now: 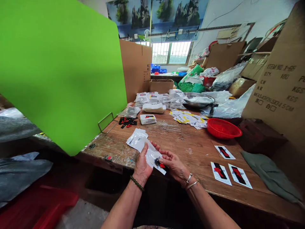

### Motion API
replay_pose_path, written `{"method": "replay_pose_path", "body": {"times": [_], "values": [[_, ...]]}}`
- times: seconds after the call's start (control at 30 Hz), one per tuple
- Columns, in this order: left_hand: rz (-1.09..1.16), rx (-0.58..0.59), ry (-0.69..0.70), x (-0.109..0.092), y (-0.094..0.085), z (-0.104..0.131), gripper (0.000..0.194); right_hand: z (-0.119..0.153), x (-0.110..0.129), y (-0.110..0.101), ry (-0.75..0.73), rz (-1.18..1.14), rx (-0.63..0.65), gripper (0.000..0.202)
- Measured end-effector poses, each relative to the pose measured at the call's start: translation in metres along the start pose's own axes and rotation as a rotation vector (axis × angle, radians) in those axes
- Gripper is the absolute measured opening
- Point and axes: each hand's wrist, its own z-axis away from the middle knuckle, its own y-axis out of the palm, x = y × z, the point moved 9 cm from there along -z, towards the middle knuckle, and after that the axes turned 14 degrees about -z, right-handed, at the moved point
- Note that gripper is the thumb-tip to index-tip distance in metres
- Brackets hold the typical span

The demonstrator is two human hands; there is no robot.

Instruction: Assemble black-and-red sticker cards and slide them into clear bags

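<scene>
Near the table's front edge, my left hand (143, 162) is closed on a white card (150, 154), thumb on top. My right hand (173, 164) pinches a small black and red piece (162, 165) at the card's lower end; the fingers hide part of it. Just beyond my left hand lies a loose stack of white cards (136, 137), close to the held card. Further back is a pile of black and red pieces (128, 121). Three cards, each with a black and red piece on it, lie at the right, one being the nearest card (239, 176).
A neat card stack (148, 119), a folded white cloth (154, 108) and bagged packs (152, 97) stand behind. Yellow and white slips (189, 118) and a red bowl (224, 128) lie right. A green panel (64, 63) rises left; a cardboard box (276, 82) stands right.
</scene>
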Motion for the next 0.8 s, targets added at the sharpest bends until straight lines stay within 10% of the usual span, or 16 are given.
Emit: {"method": "replay_pose_path", "body": {"times": [0.8], "values": [[-0.139,-0.069,0.187,0.006,-0.008,-0.007,0.047,-0.003,0.002,-0.021,-0.253,-0.017,-0.157,0.06]]}}
